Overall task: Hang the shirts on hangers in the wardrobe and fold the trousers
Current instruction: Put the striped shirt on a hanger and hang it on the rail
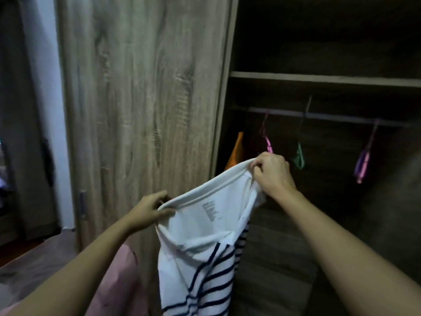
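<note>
White cotton with navy stripes makes up the shirt point(200, 247), which is held up at the lower centre of the frame, in front of the open wardrobe point(319, 76). Its plain white neckband is stretched wide between the two hands, and a faint printed label is seen on the inside just below the band. The striped body hangs down and runs off the bottom edge of the frame.

The left hand point(148, 210) is placed at the lower left end of the neckband, its fingers point(165, 210) closed in a pinch on the fabric. The right hand point(271, 172) is raised higher, at the upper right end of the band, its fingers point(256, 165) curled shut around the edge. Both bare forearms reach in from the bottom corners.

Behind the shirt, the dark interior of the wardrobe fills the right half of the frame. A rail point(319, 115) runs across it under a shelf point(319, 77). From the rail hang a pink hanger point(267, 142), a green hanger point(299, 158) and a purple hanger point(363, 160), all without clothes and spaced apart. An orange garment point(235, 151) is seen at the left end of the rail, just above the raised neckband.

The closed wood-grain door point(141, 99) takes up the centre left. A grey curtain point(25, 110) hangs at the far left, and a pink cloth point(118, 277) lies at the lower left; what it rests on cannot be told.
</note>
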### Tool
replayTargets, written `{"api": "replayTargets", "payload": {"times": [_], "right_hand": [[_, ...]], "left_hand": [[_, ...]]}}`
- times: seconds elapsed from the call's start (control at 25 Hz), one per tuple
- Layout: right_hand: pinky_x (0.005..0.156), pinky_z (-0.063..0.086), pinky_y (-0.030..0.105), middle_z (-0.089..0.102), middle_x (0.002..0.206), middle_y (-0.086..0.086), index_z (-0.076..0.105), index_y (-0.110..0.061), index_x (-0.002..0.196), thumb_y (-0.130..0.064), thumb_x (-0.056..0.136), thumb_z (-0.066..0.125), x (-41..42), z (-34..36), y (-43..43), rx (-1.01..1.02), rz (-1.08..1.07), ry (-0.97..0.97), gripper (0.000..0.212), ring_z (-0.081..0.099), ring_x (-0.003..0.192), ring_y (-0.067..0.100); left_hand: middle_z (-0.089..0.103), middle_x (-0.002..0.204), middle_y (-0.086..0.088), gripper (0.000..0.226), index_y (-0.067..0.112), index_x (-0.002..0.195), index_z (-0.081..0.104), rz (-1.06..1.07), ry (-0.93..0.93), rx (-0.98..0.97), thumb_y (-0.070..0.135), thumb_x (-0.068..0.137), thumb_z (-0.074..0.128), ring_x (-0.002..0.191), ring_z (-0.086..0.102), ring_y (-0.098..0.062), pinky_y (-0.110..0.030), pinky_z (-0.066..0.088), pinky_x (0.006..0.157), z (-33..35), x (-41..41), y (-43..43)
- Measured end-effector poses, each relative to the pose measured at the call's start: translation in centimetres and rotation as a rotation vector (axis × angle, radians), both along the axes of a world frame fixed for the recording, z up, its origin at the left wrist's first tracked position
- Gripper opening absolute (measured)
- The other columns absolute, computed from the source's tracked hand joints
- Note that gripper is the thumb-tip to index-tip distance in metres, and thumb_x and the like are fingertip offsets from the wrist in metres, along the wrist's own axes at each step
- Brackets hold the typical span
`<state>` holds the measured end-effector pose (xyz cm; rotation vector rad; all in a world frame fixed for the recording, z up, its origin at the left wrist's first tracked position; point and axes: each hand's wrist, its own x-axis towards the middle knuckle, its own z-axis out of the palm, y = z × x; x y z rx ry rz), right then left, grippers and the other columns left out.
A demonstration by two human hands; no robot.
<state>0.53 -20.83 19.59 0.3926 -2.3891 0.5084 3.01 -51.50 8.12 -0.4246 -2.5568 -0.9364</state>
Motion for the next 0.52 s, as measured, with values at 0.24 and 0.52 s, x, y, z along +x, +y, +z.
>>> {"api": "replayTargets", "payload": {"times": [0.24, 0.52], "right_hand": [[0.073, 0.048, 0.032, 0.068, 0.102, -0.004, 0.071, -0.033, 0.081, -0.023, 0.085, 0.053, 1.8, 0.9, 8.4, 0.124, -0.289, -0.085, 0.02, 0.064, 0.092, 0.023], [0.078, 0.053, 0.034, 0.07, 0.105, -0.006, 0.072, -0.038, 0.086, -0.012, 0.078, 0.054, 2.2, 0.1, 14.9, 0.104, -0.337, -0.195, 0.033, 0.063, 0.098, 0.022]], "left_hand": [[0.062, 0.084, 0.014, 0.043, 0.03, 0.082, 0.046, -0.109, 0.112, 0.009, -0.01, 0.076, 0.058, 0.075, 0.058, 0.006, -0.02, 0.047, 0.069, 5.5, -1.6, 5.8], [0.066, 0.106, -0.008, 0.034, 0.002, 0.086, 0.073, -0.033, 0.438, -0.125, 0.001, 0.062, 0.049, 0.097, 0.06, -0.019, -0.027, 0.047, 0.081, 9.6, -3.4, 11.8]]}}
